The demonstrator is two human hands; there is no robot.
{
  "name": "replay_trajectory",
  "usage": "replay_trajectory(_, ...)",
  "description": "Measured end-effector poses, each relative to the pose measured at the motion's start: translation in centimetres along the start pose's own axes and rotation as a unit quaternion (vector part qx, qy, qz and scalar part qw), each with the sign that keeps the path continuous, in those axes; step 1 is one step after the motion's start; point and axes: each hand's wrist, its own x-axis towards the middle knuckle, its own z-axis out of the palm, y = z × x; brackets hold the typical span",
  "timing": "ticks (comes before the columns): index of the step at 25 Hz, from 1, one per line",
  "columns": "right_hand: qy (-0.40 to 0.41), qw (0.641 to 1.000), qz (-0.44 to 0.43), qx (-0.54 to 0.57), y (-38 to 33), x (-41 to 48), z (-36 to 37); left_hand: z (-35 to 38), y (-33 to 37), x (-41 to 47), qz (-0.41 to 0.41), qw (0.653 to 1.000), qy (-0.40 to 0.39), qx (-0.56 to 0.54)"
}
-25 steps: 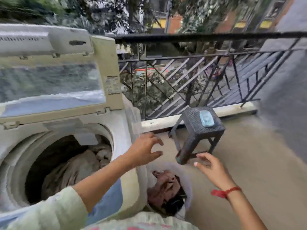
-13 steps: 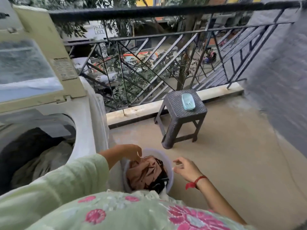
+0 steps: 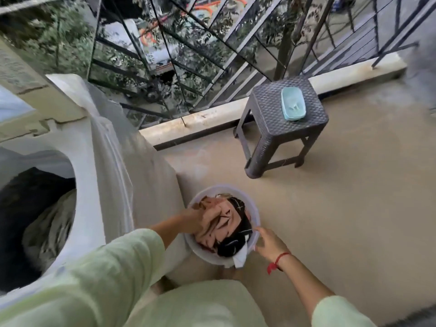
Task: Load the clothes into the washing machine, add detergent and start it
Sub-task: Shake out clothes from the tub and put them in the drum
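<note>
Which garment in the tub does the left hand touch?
The pinkish-brown patterned garment, under the left hand. The black garment lies beside it, and the white cloth hangs over the rim of the tub.

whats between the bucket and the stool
Nothing but bare floor lies between the bucket and the stool, as the head view shows.

We find the tub (image 3: 256, 217) of clothes (image 3: 224, 234) on the floor (image 3: 342, 208) right of the washing machine (image 3: 94, 175); behind it a stool (image 3: 271, 123) bears a box (image 3: 293, 103), railing (image 3: 212, 55) beyond.
</note>
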Motion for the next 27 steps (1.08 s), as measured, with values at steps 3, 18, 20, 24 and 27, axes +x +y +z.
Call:
replay_trajectory(3,0.005,1.000,0.028,-0.005,2.3,5.3,2.3,3.3,-0.7,5.0,0.002,0.999,0.044,-0.014)
replay_trajectory(18,0.118,0.976,0.163,0.087,5.8,21.3,14.8,11.5,-8.0,15.7,-0.135,0.971,0.162,-0.109)
replay_trajectory(20,0.173,0.942,0.183,0.221,5.0,19.7,12.9,11.2,-8.2,14.2,-0.139,0.967,0.176,-0.121)
replay_trajectory(24,0.251,0.900,0.105,0.341,1.3,14.1,7.9,9.3,-5.5,10.3,-0.154,0.967,0.140,-0.148)
replay_trajectory(27,0.305,0.890,0.035,0.337,-1.2,9.8,5.2,7.3,-2.7,7.5,-0.091,0.978,0.148,-0.113)
